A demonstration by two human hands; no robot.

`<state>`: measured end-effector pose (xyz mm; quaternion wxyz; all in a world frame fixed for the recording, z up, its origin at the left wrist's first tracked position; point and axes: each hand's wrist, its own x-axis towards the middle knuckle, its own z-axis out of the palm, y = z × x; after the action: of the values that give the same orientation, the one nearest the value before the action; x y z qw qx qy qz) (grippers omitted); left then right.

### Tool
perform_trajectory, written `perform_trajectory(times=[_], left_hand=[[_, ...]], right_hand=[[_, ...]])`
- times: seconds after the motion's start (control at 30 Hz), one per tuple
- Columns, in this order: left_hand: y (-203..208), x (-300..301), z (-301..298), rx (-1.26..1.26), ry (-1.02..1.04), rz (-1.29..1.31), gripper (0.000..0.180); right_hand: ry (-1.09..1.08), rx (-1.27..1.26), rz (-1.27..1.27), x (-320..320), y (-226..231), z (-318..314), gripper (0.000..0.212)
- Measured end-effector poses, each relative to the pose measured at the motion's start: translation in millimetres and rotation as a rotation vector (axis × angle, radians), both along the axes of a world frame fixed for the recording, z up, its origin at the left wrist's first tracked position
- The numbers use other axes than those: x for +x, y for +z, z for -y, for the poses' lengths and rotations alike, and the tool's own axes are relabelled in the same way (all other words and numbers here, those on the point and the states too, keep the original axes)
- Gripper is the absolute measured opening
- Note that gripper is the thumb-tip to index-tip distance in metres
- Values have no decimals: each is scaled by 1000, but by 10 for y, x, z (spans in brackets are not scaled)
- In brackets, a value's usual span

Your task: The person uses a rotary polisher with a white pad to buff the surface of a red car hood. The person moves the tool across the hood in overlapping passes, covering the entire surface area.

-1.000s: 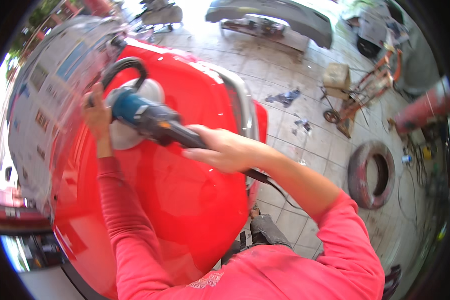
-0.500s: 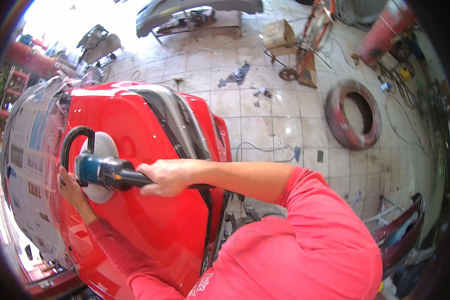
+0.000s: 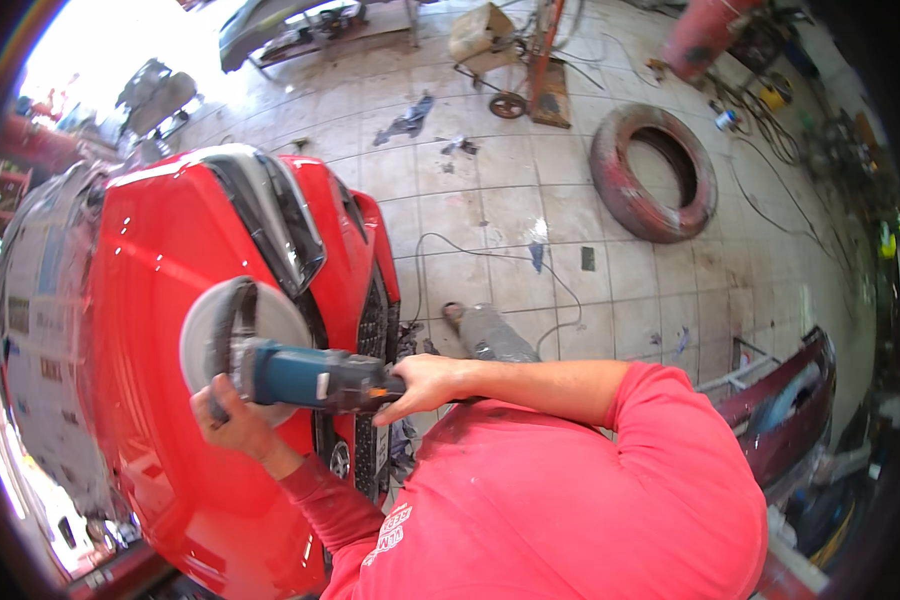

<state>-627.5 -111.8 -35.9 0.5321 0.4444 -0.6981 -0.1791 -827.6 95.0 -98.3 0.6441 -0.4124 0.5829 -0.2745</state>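
A blue-and-black polisher (image 3: 295, 374) lies level over the glossy red car hood (image 3: 160, 290). Its round white pad (image 3: 198, 335) rests on the paint, close to the headlight (image 3: 288, 225). My left hand (image 3: 238, 422) is wrapped round the lower end of the black loop handle (image 3: 234, 312). At the rear of the tool, my right hand (image 3: 425, 385) grips the black body end. Some of the right fingers are hidden beneath it. The car's dark grille (image 3: 373, 330) shows below the polisher's rear.
Newspaper masking (image 3: 45, 300) covers the car's windshield side. A cable (image 3: 490, 254) loops over the tiled floor beside my foot (image 3: 485, 330). Farther off are a worn tire (image 3: 610, 170), a hand cart (image 3: 542, 75) and a bumper on a stand (image 3: 270, 30). A dark red car panel (image 3: 795, 410) lies at right.
Both hands have brought the polisher across the hood toward the front edge and my body. My view has shifted to the right, and a foot now shows on the floor.
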Motion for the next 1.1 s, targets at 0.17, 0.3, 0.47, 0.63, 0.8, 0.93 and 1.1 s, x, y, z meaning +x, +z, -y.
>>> perform_trajectory(times=[0.17,0.3,0.47,0.63,0.8,0.93,1.1], left_hand=[[51,-304,-771,41,-127,-24,38],[103,-737,-916,1,-113,5,39],[194,-1797,-1215,4,-181,45,40],[-68,-2803,-1449,91,-421,5,43],[-170,-3562,-1512,40,-537,-58,49],[-66,-3960,-1296,-37,-571,-65,50],[-49,-4403,-846,-30,-520,-7,47]], right_hand=[[14,14,-132,-239,-222,-533,75],[-74,-150,-155,-729,-275,-774,76],[-106,-141,-67,-1633,-169,-1183,68],[-193,198,103,-2539,-193,-1450,55],[-376,140,92,-2956,-327,-1790,52],[-369,125,-41,-3285,-200,-1549,50],[-358,169,-17,-3762,-258,-1092,48]])
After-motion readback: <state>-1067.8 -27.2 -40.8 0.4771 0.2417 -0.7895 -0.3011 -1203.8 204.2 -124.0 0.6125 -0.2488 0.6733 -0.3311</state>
